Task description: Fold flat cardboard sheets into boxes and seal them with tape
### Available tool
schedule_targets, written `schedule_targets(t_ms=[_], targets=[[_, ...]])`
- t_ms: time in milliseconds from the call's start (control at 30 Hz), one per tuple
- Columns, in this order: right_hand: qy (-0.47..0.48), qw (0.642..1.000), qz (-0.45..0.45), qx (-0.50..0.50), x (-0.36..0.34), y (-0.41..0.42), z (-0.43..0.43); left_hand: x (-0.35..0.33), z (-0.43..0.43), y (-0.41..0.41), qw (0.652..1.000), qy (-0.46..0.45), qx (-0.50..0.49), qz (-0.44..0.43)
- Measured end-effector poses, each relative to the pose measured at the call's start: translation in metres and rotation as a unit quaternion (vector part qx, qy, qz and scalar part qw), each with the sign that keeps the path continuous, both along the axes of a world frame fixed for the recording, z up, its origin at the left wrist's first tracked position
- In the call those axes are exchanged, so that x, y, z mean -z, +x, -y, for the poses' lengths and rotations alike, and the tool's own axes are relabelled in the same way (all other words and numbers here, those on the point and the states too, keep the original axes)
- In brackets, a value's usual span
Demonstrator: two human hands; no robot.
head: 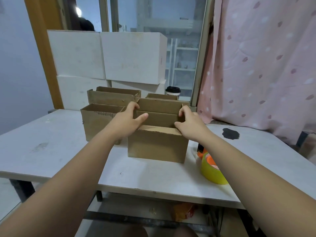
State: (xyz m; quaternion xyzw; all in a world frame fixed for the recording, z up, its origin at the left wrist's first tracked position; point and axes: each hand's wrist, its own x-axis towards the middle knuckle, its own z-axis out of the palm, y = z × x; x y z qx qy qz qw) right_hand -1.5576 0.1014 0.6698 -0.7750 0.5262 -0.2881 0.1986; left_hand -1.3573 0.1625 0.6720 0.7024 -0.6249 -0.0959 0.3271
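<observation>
A brown cardboard box (157, 144) stands upright in the middle of the white table (51, 151), its top open and the far flap raised. My left hand (127, 119) grips the box's left top edge, fingers curled over the side flap, thumb pointing inward. My right hand (189, 121) grips the right top edge the same way. A yellow tape roll (211, 171) lies on the table to the right of the box, partly hidden behind my right forearm, with an orange dispenser part (202, 153) beside it.
Three more open cardboard boxes stand behind and to the left: one (95, 122) beside my left hand, one (111, 97) further back, one (162, 96) at back right. White boxes (106, 55) are stacked behind. A black-lidded cup (173, 91) and a pink curtain (265, 65) are at right.
</observation>
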Motion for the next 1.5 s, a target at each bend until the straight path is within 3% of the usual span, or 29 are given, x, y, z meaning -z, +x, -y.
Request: schedule_targets(t_ms=[200,467,667,900,1033,1167,1300,1367,1433,1500], targets=[[-0.007,0.992,0.115,0.05,0.009,-0.011,0.027,0.018,0.029,0.004,0.982,-0.089,-0.033,-0.165],[-0.018,0.971,0.22,0.095,0.014,-0.016,0.054,0.025,0.061,-0.002,0.984,-0.068,-0.061,-0.151],[-0.008,0.965,0.235,0.118,0.023,-0.021,0.077,0.028,0.096,0.005,0.981,-0.069,-0.071,-0.164],[-0.036,0.971,0.2,0.123,0.019,-0.015,0.094,0.023,0.122,0.012,0.989,-0.058,-0.072,-0.116],[-0.047,0.976,0.156,0.147,0.018,-0.01,0.104,0.029,0.131,0.007,0.996,-0.057,-0.064,-0.028],[-0.029,0.984,0.111,0.139,0.017,-0.006,0.116,0.03,0.141,0.007,0.996,-0.029,-0.084,-0.019],[-0.009,0.981,0.146,0.13,0.018,-0.001,0.127,0.028,0.149,0.007,0.991,-0.004,-0.124,0.044],[-0.007,0.979,0.168,0.115,0.018,-0.002,0.129,0.025,0.147,0.002,0.98,-0.01,-0.147,0.133],[-0.02,0.976,0.188,0.108,0.02,-0.002,0.128,0.02,0.142,-0.001,0.954,-0.056,-0.173,0.237],[-0.031,0.961,0.252,0.114,0.022,-0.002,0.123,0.014,0.135,-0.002,0.936,-0.132,-0.182,0.27]])
